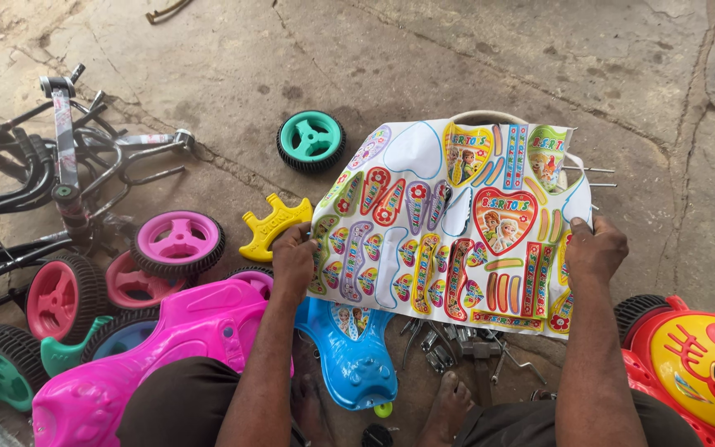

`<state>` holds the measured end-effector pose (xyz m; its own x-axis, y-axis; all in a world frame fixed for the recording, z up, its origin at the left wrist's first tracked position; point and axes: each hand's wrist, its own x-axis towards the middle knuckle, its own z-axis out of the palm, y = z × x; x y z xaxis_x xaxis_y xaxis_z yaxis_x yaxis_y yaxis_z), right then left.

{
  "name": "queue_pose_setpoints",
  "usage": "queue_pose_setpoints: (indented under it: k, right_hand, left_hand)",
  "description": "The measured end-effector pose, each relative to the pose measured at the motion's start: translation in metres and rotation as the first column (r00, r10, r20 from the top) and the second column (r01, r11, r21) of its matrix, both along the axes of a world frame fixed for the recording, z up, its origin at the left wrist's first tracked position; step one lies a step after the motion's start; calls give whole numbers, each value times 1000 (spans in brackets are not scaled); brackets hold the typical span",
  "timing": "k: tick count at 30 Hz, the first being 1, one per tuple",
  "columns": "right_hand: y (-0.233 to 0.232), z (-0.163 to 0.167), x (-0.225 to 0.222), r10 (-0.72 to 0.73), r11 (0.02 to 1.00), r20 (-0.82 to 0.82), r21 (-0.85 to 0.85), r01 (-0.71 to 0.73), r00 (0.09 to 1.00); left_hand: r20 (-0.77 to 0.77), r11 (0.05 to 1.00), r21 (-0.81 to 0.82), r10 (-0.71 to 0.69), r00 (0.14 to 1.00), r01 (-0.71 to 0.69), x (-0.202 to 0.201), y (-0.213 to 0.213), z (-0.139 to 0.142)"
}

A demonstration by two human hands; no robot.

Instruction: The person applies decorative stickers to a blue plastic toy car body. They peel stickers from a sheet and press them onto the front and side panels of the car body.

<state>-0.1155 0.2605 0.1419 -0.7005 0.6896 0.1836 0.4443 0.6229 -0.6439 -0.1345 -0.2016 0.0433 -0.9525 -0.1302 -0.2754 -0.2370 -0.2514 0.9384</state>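
Note:
I hold a large colourful sticker sheet (448, 223) spread out in front of me; several stickers are peeled off, leaving white gaps. My left hand (293, 265) grips the sheet's lower left edge. My right hand (596, 248) grips its right edge. Below the sheet lies a blue plastic seat (356, 356) with a sticker on it, next to my bare foot (448, 410). A pink plastic ride-on body (159, 356) lies by my left knee.
Pink wheels (177, 242) and a teal wheel (311, 139) lie on the concrete floor, with a yellow plastic piece (273, 223) between. Black metal frames (51, 165) are piled at left. Bolts and metal parts (457, 348) sit under the sheet. A red-and-yellow toy front (697, 364) is at right.

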Motion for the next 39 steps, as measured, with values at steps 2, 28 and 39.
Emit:
queue_pose_setpoints:
  k: [2,28,39]
  right_hand:
    - [-1,-1,0,-5,1000,-51,5,5,999]
    - [-33,24,-1,-122,946,-62,-308,98,991]
    - [-82,50,23,373,883,10,-310,-352,928]
  left_hand:
    - [-88,998,-40,-43,995,40,1,5,-2]
    - [-53,920,-359,-189,981,158,22,30,16]
    - [70,964,-221,-135,988,147,62,74,39]
